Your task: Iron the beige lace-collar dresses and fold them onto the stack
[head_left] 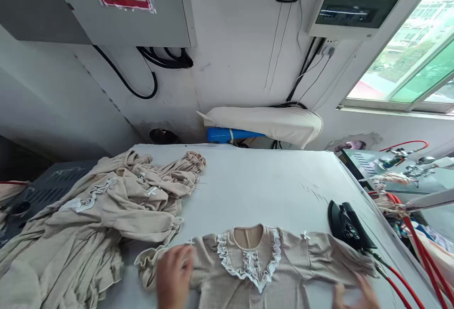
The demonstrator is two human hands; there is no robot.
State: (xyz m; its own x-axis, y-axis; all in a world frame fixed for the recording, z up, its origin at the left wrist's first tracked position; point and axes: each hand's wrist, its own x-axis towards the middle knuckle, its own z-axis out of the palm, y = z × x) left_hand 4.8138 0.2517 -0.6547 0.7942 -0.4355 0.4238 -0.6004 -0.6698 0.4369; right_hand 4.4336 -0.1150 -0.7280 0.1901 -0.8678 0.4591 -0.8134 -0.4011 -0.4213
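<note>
Beige ruffle-collared fabric garment (pixel 255 261) lies spread at six o'clock; left hand (pixel 174 276) loosely curled over one sleeve (pixel 203 257), right hand (pixel 356 295) fingers parted by the other cuff (pixel 369 267), any grip unclear; light, even tension should flatten both, off the black iron (pixel 349 227) at four o'clock

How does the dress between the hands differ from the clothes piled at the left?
The dress lies spread flat, collar up; the piled clothes are heaped and rumpled. The dress has both hands at its sleeves; the piled clothes have none. Both are beige with white trim.
</note>
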